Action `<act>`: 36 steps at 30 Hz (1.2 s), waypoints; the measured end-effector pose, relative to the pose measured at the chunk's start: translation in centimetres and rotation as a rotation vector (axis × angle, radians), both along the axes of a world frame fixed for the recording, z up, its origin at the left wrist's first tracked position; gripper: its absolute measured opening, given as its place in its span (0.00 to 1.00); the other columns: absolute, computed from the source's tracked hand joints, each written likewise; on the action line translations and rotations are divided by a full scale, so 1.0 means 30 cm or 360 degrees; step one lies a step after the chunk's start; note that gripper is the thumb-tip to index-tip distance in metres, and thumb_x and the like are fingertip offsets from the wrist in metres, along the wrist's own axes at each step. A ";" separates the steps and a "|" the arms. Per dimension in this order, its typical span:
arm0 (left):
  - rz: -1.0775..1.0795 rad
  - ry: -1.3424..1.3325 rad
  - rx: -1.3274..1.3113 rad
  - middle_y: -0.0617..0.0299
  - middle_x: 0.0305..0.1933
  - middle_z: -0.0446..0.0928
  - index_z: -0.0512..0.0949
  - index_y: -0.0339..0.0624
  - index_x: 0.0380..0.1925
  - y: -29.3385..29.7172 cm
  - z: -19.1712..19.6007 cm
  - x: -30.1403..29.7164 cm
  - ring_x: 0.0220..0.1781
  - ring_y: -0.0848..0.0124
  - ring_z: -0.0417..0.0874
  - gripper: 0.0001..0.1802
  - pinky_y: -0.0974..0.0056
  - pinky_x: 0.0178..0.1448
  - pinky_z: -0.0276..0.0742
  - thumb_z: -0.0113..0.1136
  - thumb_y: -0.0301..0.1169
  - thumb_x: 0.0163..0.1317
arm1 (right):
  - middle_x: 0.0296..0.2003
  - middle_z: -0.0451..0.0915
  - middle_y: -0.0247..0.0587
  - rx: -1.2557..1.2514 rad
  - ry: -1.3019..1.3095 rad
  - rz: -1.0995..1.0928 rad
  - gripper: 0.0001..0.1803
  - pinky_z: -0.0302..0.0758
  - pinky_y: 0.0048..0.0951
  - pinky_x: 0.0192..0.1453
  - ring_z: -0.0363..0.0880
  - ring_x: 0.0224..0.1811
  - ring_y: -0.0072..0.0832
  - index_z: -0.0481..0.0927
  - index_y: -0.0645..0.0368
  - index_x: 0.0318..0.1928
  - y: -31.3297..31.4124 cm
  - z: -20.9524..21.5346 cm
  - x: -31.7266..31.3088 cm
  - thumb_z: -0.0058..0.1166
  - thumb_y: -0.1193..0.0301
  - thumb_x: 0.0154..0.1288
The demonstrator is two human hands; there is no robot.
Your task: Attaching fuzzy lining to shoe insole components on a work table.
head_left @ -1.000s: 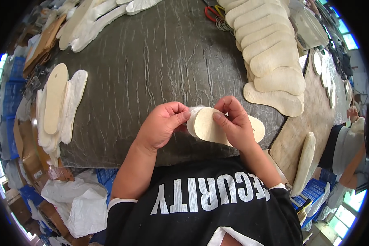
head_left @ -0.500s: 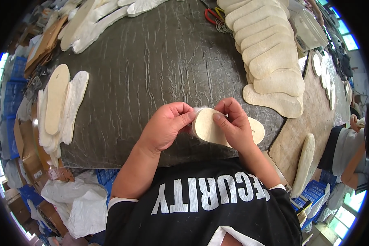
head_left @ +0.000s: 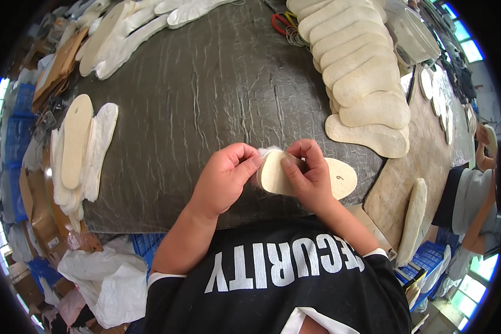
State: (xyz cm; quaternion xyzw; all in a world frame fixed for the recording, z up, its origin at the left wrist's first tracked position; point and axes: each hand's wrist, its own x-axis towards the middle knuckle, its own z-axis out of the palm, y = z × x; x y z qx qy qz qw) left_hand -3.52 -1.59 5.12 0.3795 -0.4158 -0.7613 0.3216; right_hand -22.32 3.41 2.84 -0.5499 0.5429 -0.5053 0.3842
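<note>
Two hands, left hand (head_left: 225, 178), right hand (head_left: 309, 175), pinching beige insole (head_left: 273, 175), blue crate (head_left: 431, 259) nearby

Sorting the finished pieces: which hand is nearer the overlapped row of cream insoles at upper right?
Right. The right hand lies just below the insole row; the left hand sits farther left.

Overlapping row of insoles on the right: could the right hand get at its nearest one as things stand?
Probably yes: bare dark table lies between, but the right hand is busy holding the insole, so it must let go first.

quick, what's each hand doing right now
Left hand: closed, pinching the near end of the beige insole.
Right hand: closed, fingers gripping the same insole from above.
</note>
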 end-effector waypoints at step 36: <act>0.0323 -0.0174 -0.0522 0.63 0.43 0.77 0.74 0.35 0.43 0.072 -0.044 0.066 0.42 0.79 0.77 0.13 0.73 0.47 0.74 0.66 0.27 0.62 | 0.32 0.80 0.32 -0.0079 0.0887 0.0587 0.14 0.67 0.36 0.47 0.79 0.40 0.33 0.82 0.52 0.40 -0.058 0.075 -0.076 0.64 0.59 0.57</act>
